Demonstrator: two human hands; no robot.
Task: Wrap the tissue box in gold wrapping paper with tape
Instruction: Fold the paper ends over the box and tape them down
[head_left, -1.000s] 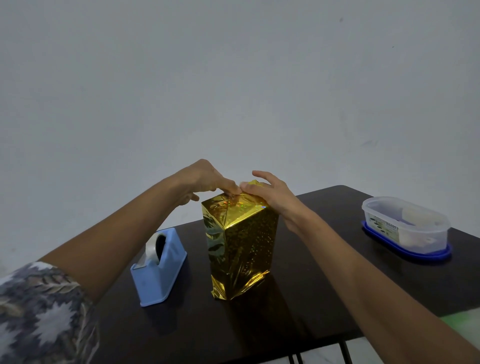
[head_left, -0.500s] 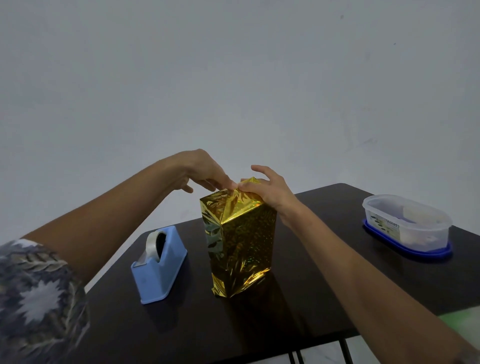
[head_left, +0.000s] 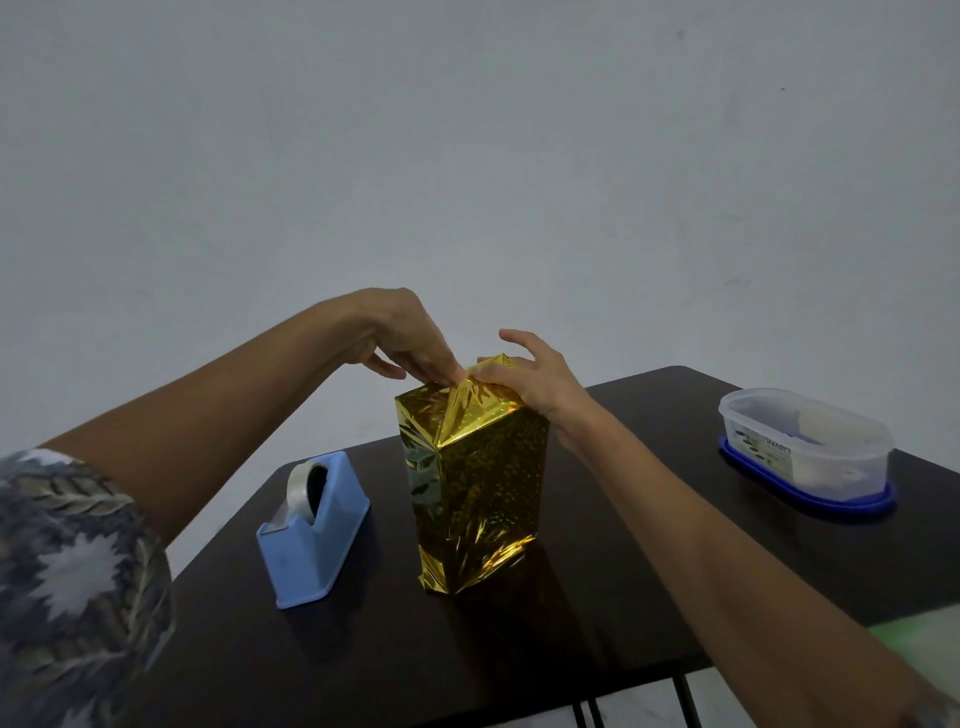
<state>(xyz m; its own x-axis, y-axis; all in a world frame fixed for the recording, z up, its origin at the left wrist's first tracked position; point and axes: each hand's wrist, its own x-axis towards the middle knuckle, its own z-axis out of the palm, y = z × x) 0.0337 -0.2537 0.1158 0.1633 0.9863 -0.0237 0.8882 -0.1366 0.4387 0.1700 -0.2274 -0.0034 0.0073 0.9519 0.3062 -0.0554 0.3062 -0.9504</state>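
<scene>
Presently: tissue box (head_left: 480, 493) stands on end near the middle of the bench (head_left: 623, 613), fully sheathed in gold wrapping paper (head_left: 462, 410). Work is at the top end, where the flaps meet.

Left hand (head_left: 402, 338): fingers together, pointing down, tips pressing the folded flap flat at the top edge. Whether the thumb also nips the paper, cannot tell.

Right hand (head_left: 537, 382): thumb and fingers pinch the raised point of the far flap; index finger lifted clear.

No tape visible on the top fold, so it looks unsecured.

Risks, as judged:
- Both hands are busy on the fold. Reaching for the tape dispenser (head_left: 314, 530), just beside the box on the left, frees one hand, and stiff foil may spring open.
- Box is tall and narrow on its base; downward or sideways pressure at the top could tip it.
- Bottom end looks crumpled and flared, so the footing may be uneven.
- Foil creases show badly; a hard pinch could tear the point or leave a skewed fold.

Plastic tub (head_left: 805, 449) sits well apart, far right.
</scene>
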